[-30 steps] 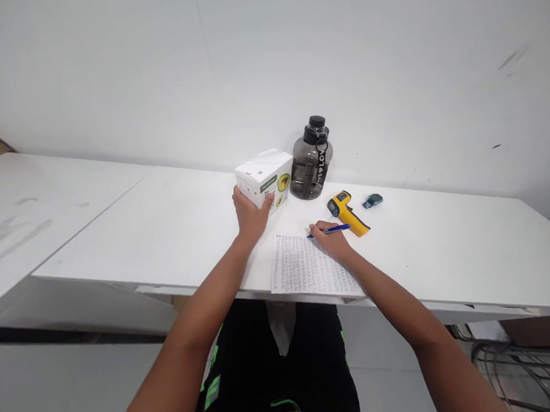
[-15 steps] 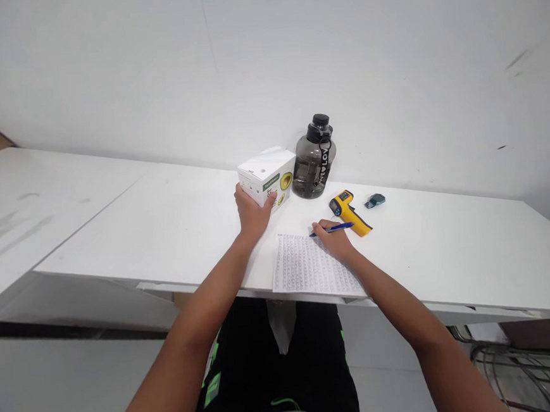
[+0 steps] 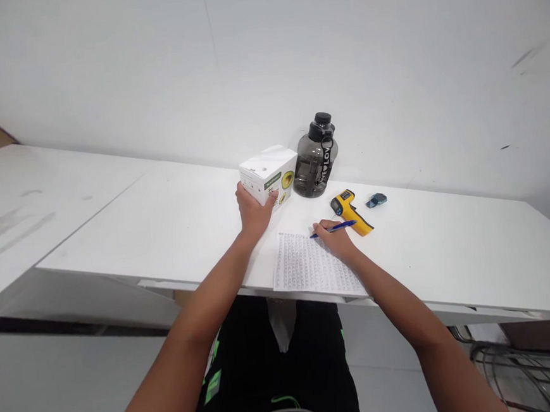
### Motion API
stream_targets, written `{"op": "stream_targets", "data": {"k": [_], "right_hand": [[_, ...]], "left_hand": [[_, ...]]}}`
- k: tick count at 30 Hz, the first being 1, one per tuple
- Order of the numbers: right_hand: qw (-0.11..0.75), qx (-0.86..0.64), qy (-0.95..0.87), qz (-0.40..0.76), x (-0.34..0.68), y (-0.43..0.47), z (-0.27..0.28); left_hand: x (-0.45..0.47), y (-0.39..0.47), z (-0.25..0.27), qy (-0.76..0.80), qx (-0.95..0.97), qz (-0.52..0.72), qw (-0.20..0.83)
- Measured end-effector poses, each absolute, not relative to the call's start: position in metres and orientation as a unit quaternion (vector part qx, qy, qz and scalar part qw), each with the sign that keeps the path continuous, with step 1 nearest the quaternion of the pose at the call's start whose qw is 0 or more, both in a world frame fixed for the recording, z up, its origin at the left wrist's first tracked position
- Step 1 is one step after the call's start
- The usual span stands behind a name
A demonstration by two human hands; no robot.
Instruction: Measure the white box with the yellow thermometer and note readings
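Note:
My left hand (image 3: 255,211) is closed around the near left end of a white box (image 3: 268,163) with avocado pictures and a green label on its side. Between the fingers of my right hand (image 3: 335,238) is a blue pen (image 3: 341,226), its tip at the top part of a printed sheet of paper (image 3: 303,264). The sheet, covered in rows of small marks, lies near the table's front edge, partly under my right hand and forearm. Just beyond that hand lies a yellow and black infrared thermometer (image 3: 352,212).
Behind the box's right end stands a dark see-through water bottle (image 3: 315,158) with a black cap and lettered strap. A small blue-green object (image 3: 376,200) lies right of the thermometer. The white table (image 3: 469,248) meets a wall at the back. A wire rack (image 3: 520,364) is below right.
Both hands keep their holds on the box and the pen. The view has shifted very slightly; nothing else visibly moves.

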State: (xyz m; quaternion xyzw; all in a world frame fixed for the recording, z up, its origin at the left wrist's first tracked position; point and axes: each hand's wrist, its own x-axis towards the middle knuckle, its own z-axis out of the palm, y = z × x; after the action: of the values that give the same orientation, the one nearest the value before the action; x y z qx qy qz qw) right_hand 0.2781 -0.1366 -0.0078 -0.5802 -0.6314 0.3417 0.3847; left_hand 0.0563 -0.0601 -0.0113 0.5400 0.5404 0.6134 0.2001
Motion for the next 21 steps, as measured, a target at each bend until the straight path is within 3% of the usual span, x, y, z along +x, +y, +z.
{"op": "stream_targets", "data": {"k": [21], "right_hand": [[0.398,-0.589,-0.614,0.343,0.2792,-0.1373,-0.0102]], "left_hand": [[0.0552,-0.0578,-0.0136,0.528,0.542,0.622,0.204]]}}
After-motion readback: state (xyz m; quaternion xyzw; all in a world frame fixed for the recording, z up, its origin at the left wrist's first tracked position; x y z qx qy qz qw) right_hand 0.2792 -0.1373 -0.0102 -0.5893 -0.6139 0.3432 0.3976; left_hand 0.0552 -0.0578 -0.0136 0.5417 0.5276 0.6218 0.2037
